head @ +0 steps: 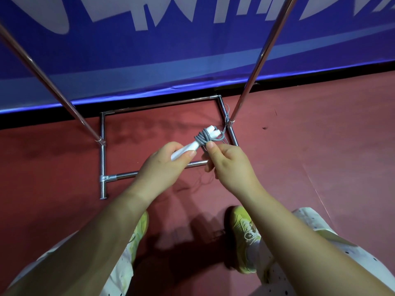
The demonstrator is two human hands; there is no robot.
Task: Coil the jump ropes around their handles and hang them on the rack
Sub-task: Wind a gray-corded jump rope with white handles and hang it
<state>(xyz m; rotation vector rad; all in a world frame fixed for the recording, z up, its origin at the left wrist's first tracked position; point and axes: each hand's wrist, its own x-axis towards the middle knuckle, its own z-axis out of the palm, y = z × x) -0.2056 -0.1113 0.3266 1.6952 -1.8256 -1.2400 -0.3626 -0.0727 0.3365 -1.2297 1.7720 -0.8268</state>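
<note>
A jump rope with two white handles (188,147) lies across the middle of the head view, its grey cord (204,136) wound in several turns round the handles' upper part. My left hand (164,165) grips the lower ends of the handles. My right hand (228,163) pinches the grey cord just below the coil, and a thin loose length of cord trails down under it toward the floor. The metal rack (102,159) stands on the floor just beyond my hands, with its two shiny uprights rising at left and right.
The rack's base frame (160,105) forms a rectangle on the red floor. A blue banner (192,50) with white lettering runs along the back. My two yellow-green shoes (243,231) stand close in front of the rack.
</note>
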